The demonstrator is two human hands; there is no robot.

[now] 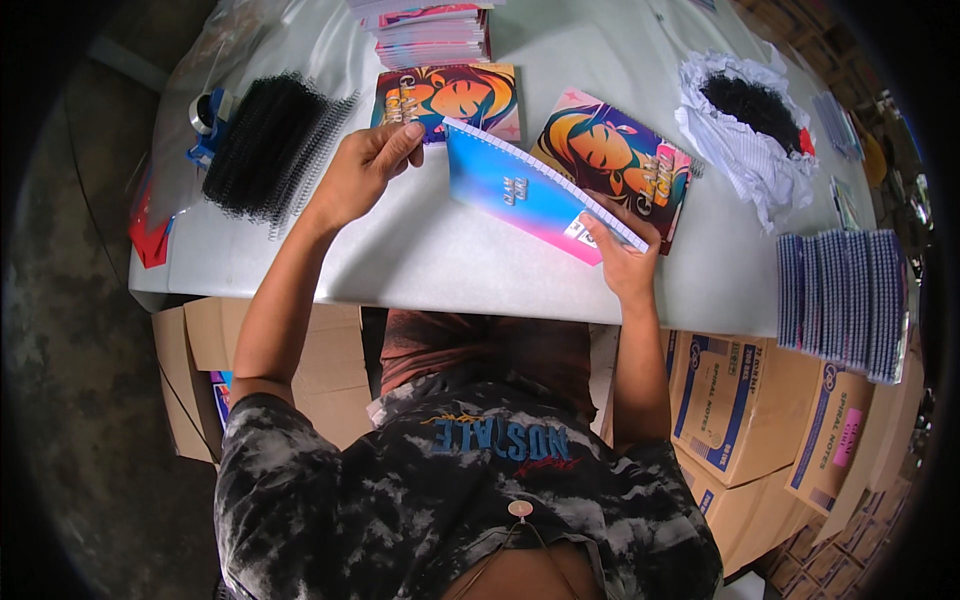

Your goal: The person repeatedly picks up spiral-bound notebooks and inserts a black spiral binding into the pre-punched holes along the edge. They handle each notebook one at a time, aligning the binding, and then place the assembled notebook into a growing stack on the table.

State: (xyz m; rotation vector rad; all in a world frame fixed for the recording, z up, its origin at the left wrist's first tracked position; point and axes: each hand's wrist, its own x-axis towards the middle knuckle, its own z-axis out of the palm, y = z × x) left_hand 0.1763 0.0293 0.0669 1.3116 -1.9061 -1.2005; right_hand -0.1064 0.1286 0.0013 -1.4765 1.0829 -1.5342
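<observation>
Above the table I hold a notebook (505,190) with a blue-to-pink cover, tilted, its row of binding holes along the upper edge. My right hand (625,255) grips its right end, thumb on the cover. My left hand (375,170) is pinched closed just off the notebook's upper left corner; what its fingertips hold, if anything, is too small to make out. Behind lie one notebook (490,95) with a colourful illustrated face on its cover and, to the right, a similar notebook (595,140), partly hidden by the held one.
Black spiral coils (265,150) lie in a bundle at left, beside a blue tape dispenser (208,130). A stack of notebooks (435,40) stands at the back. At right are crumpled cloth (735,150) with black coils inside and bound notebooks (840,295). Cardboard boxes (740,400) sit below the table.
</observation>
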